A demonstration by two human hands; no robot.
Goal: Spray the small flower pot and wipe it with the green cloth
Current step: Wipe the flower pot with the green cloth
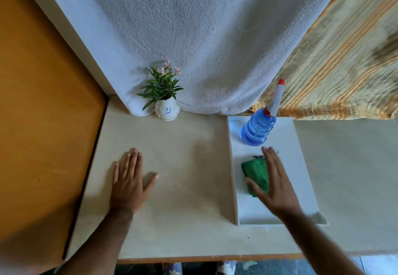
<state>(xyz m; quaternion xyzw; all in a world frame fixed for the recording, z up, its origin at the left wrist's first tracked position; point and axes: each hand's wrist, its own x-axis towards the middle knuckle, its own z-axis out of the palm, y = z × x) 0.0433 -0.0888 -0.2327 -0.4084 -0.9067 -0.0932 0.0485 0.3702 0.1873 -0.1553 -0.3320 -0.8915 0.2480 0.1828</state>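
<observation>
A small white flower pot [167, 111] with green leaves and pale pink blooms stands at the back of the table, against the hanging white cloth. A blue spray bottle [258, 128] with a white and red trigger head stands at the far end of a white tray [301, 188]. A folded green cloth [255, 171] lies in the tray's middle. My right hand [273, 184] hovers over the cloth with fingers spread, blurred, partly covering it. My left hand [129, 180] rests flat on the table, palm down, holding nothing.
The beige table [183, 188] ends at a wooden front edge. An orange door or panel [43, 102] stands at the left. A white textured cloth [193, 37] hangs behind, and a striped yellow curtain [344, 59] hangs at the right.
</observation>
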